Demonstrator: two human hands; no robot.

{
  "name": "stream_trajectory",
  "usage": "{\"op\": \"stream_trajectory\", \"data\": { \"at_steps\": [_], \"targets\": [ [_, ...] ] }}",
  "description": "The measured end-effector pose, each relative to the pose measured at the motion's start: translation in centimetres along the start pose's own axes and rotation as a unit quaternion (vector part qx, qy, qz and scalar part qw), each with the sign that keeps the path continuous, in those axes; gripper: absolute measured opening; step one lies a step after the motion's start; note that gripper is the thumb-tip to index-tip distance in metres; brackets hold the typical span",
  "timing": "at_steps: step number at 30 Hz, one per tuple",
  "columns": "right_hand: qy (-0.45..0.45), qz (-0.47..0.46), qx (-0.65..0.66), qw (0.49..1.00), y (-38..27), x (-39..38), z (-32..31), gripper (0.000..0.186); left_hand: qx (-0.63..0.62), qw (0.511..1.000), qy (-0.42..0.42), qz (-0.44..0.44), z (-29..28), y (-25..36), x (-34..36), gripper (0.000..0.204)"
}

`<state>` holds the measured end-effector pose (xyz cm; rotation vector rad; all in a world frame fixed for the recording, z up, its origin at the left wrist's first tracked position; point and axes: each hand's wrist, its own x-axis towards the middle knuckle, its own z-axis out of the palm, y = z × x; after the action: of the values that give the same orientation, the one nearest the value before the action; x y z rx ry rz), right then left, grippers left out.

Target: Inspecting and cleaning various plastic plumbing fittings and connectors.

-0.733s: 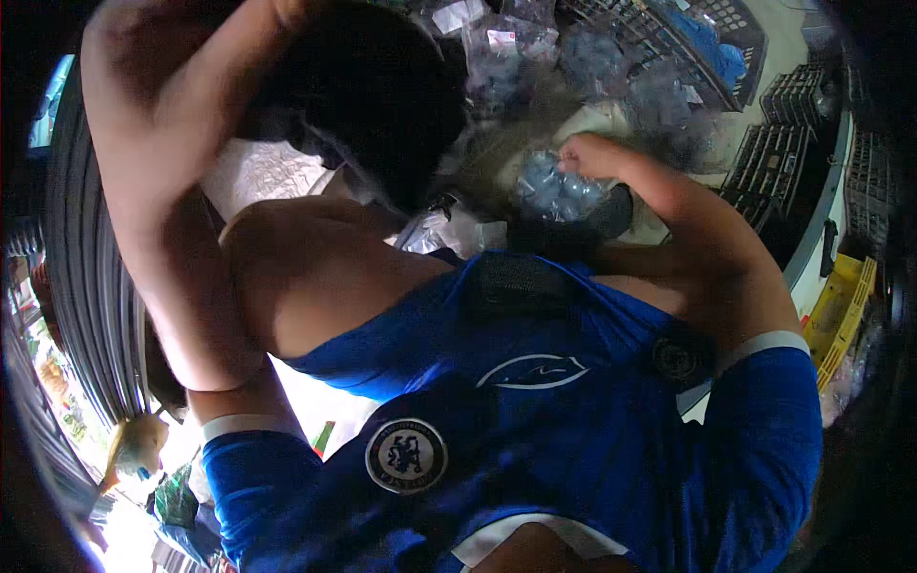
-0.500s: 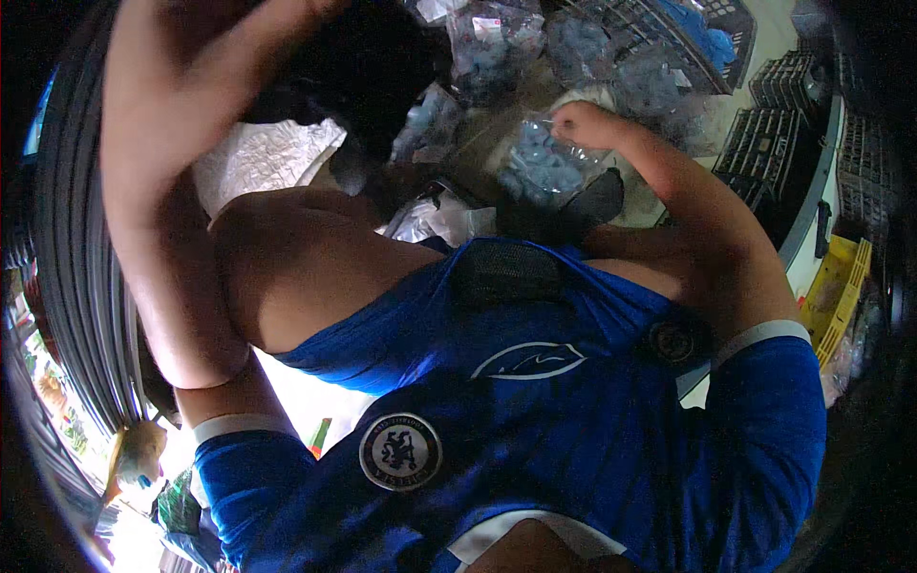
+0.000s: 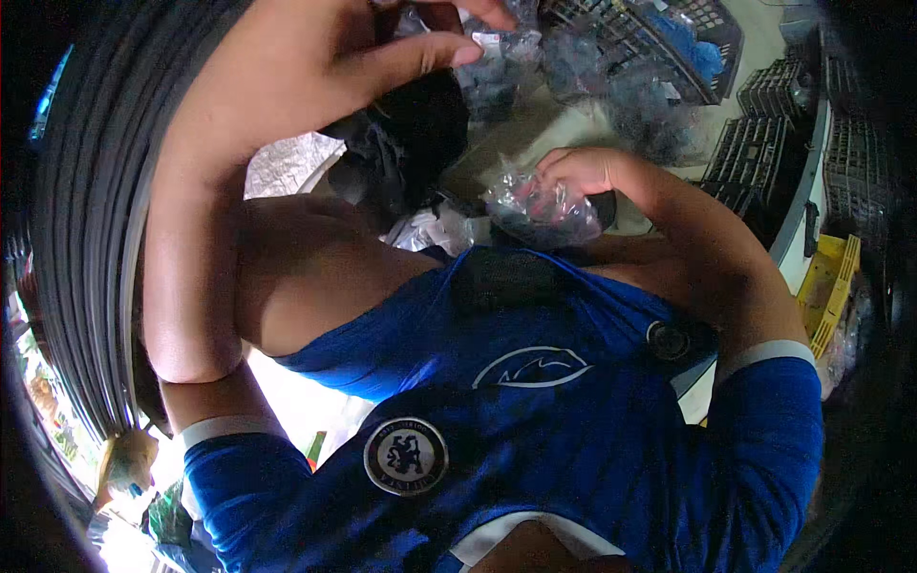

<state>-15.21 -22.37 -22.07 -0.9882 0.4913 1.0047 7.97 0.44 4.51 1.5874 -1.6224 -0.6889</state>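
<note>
My right hand (image 3: pixel 578 172) grips a clear plastic bag (image 3: pixel 530 205) by its upper edge, the fingers closed on the film. The bag is crumpled and glossy, with faint reddish tints; its contents are hard to make out. My left hand (image 3: pixel 401 62) is raised at the top, partly cut off by the frame's edge. Its thumb and fingers are apart, with nothing visible between them. Below that hand lies a pile of black cloth-like material (image 3: pixel 415 134). Behind both hands are several clear bags (image 3: pixel 497 72) with dark bluish-grey contents.
A dark plastic crate (image 3: pixel 659 48) with blue material stands at the far right. More black crates (image 3: pixel 750 158) and a yellow crate (image 3: pixel 831 291) line the right side. Silvery-white sheeting (image 3: pixel 287 167) lies beyond my left leg. A small clear bag (image 3: pixel 435 229) rests between my legs.
My left hand has moved right, its fingers now over the bags at the back. My right hand has come slightly lower and nearer, and the bag it holds looks more crumpled.
</note>
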Motion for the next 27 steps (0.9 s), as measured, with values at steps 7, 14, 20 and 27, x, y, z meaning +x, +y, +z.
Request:
{"op": "stream_trajectory", "data": {
  "at_steps": [7,14,20,27],
  "targets": [
    [0.041,-0.024,-0.075,0.996,-2.7,-3.3,1.5,0.028,0.114,0.993,-0.027,0.006,0.9,-1.8,-0.6,0.029],
    [0.096,-0.235,-0.188,0.949,-7.3,-15.3,1.2,0.038,0.156,0.975,-0.111,-0.113,2.8,-5.4,-0.7,0.037],
    [0.174,-0.452,-0.076,0.872,-7.6,-21.1,-0.5,0.036,0.067,0.998,0.011,0.003,5.8,-6.2,0.9,0.088],
    [0.341,-0.322,-0.2,0.86,-6.0,-16.6,-6.9,0.057,0.101,0.991,0.041,0.073,6.5,-6.1,2.2,0.05]
  ]
}}
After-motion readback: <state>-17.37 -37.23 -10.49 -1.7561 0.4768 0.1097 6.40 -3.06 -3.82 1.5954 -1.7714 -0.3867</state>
